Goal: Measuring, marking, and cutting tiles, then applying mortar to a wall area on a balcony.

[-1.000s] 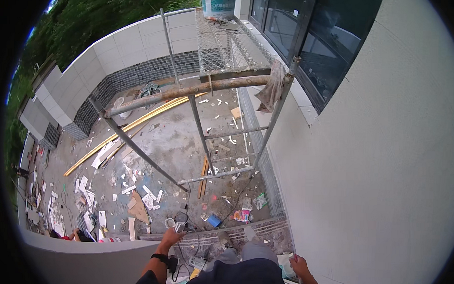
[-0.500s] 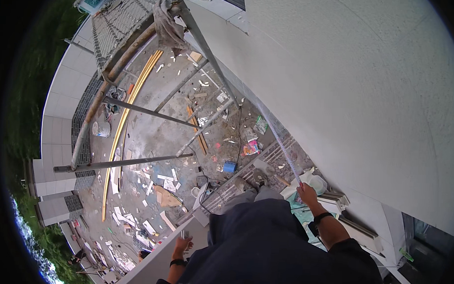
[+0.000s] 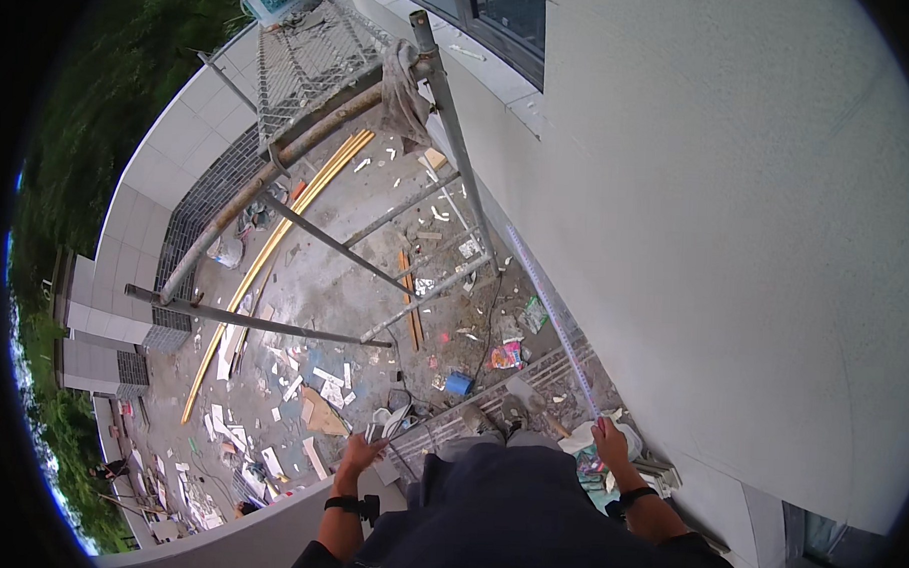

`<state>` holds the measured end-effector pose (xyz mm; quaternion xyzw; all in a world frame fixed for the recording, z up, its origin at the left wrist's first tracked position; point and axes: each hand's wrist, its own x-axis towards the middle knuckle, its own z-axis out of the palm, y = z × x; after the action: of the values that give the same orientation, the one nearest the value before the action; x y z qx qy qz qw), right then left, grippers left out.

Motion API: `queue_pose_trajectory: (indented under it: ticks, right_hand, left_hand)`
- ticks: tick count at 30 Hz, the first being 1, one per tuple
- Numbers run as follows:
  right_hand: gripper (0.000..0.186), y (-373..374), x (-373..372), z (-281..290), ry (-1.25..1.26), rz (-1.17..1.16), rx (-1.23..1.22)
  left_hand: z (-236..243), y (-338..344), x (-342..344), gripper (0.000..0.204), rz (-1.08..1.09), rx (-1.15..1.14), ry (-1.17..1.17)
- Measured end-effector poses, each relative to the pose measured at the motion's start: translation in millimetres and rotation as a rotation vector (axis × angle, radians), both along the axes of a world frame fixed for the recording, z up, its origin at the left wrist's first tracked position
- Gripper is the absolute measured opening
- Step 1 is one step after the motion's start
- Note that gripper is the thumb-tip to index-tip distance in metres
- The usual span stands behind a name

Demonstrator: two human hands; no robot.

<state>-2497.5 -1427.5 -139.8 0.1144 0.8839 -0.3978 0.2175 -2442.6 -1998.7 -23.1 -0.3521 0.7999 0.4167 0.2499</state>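
My right hand (image 3: 609, 442) is closed on the near end of a long, thin pale strip (image 3: 555, 323). The strip runs away from me along the foot of the smooth grey wall, and a row of fine marks shows along it. Its far end stands near a scaffold pole. On the other side, my left hand (image 3: 362, 451) is held out low beside a pale ledge, fingers drawn together. Whatever those fingers hold is too small to make out. Dark bands circle both wrists.
A metal scaffold frame (image 3: 316, 234) with a mesh platform (image 3: 307, 64) rises ahead, a grey rag (image 3: 406, 97) hanging on it. Yellow poles (image 3: 276, 238) and broken boards (image 3: 331, 390) litter the concrete floor below. A blue container (image 3: 458, 383) lies beyond my feet.
My view has shifted, so the scaffold and floor appear lower. My left hand has moved forward, away from my body. My right hand keeps hold of the strip.
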Motion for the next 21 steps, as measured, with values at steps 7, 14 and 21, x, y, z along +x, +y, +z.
queue_pose_trajectory:
  ticks: [7, 14, 21]
  right_hand:
    - [0.033, -26.7, 25.8, 40.0, 0.214, -0.014, -0.012]
    - [0.036, -85.0, 2.7, 94.2, 0.166, -0.105, -0.157]
    - [0.026, -181.9, -69.9, 189.7, 0.100, -0.137, -0.480]
  left_hand:
    - [6.4, -33.8, 129.2, 0.027, 0.240, 0.012, -0.264]
    - [-0.3, -69.9, 251.1, 0.030, 0.380, -0.020, -0.349]
    - [-56.5, -148.0, 266.6, 0.031, 0.443, -0.039, 0.060]
